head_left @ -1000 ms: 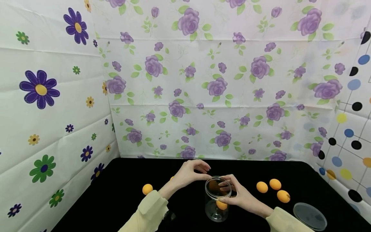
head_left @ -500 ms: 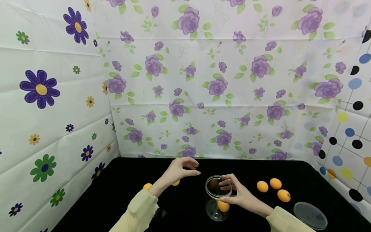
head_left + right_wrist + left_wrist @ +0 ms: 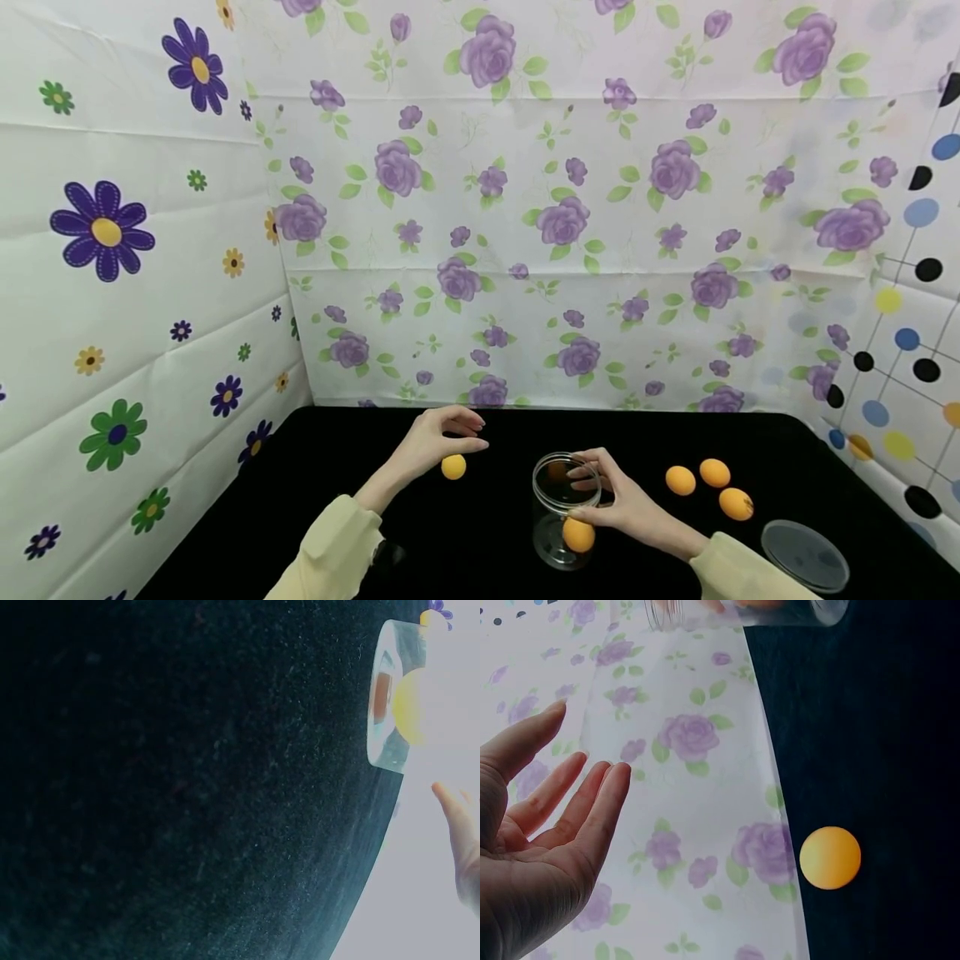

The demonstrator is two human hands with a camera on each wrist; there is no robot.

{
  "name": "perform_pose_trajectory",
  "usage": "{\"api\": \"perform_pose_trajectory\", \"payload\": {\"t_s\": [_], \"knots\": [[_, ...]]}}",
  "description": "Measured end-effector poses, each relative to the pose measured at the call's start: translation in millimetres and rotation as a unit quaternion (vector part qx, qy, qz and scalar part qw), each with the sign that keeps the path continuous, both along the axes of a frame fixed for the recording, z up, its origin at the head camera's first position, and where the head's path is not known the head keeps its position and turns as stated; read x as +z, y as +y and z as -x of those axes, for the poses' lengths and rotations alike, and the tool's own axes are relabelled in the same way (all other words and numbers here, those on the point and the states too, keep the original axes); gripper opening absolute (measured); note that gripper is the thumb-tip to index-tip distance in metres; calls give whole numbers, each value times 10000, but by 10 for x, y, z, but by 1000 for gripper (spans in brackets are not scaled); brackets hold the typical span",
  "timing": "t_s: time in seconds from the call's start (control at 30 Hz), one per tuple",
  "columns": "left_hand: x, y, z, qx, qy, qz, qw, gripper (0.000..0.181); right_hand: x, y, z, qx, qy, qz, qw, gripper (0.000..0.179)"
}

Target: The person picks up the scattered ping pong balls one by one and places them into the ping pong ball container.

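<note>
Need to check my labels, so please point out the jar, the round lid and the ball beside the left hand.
Jar [image 3: 551,527]: head view, on its clear front wall.
Lid [image 3: 805,556]: head view, middle of its flat face.
Ball [image 3: 453,467]: head view, middle of its visible side.

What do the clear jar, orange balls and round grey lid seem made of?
Clear cylindrical jar: glossy plastic, perhaps glass; transparent, with bright rim highlights.
Round orange balls: probably matte plastic; evenly coloured, little shine, one with a dark mark.
Round greyish lid: likely frosted plastic; its surface looks cloudy, translucent.
</note>
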State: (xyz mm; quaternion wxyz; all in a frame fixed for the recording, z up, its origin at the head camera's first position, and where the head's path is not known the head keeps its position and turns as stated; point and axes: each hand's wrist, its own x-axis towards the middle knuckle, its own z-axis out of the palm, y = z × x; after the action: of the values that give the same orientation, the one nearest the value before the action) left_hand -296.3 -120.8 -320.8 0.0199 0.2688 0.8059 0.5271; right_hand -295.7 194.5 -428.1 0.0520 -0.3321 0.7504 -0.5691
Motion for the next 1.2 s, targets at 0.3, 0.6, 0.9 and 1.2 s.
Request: {"api": "perform_pose_trajectory", "payload": {"t_s": [0.3,0.6,0.9,1.2], "knots": [[-199,-214,177,-110,-133,-57,9998,35,-13,5,7,55,-36,11,10000,55],[-217,-337,168,-59,-364,-346,9987,37,-5,10,-2,74,-92,55,9999,56],[-253,-470,185,284,-368,-403,9981,38,-12,9,5,151,-5,48,9999,56],[-301,-588,177,650,-388,-388,9964,37,-9,-6,7,4,1,-22,10000,55]]}}
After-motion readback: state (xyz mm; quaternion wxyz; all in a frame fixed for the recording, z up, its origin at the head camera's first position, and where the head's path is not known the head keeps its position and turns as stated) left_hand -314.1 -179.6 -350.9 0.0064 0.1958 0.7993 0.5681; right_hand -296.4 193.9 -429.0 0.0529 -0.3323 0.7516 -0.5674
